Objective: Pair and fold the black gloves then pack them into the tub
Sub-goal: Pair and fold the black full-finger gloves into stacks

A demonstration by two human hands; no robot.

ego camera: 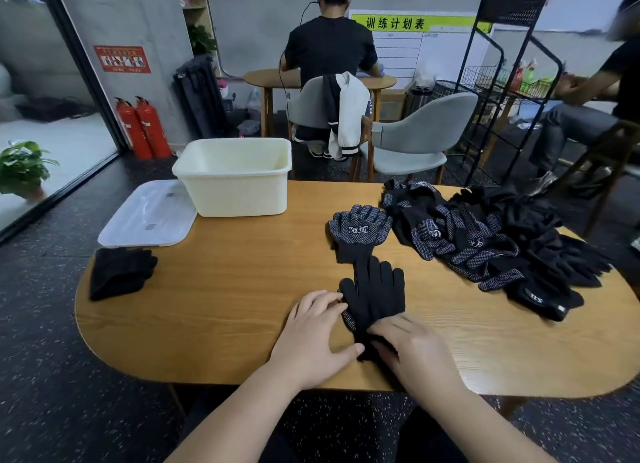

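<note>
- As viewed from the head camera, a light oval wooden table (225, 306) is seen to carry all the work items.
- A plain black knit glove (375, 296) is laid flat near the front edge, fingers pointing away. White grip dots of a second glove beneath it are visible along its left edge.
- The left hand (311, 331) is laid flat and relaxed, nothing gripped. Its fingertips touch the glove's left edge.
- The right hand (415, 351) is pressed on the cuff end, fingers laid fairly straight across it and nothing clasped.
- A black glove with white grip dots (358, 228) is laid palm up just beyond, touching the first glove's fingertips.
- A loose heap of black gloves (502, 241) is spread over the table's right part.
- A cream rectangular plastic tub (235, 178) is stood at the far edge.
- A translucent white flat lid (149, 216) is placed just beside the tub, on its left.
- A folded bundle of black gloves (117, 272) is placed at the left end, near the lid and outside the tub.
</note>
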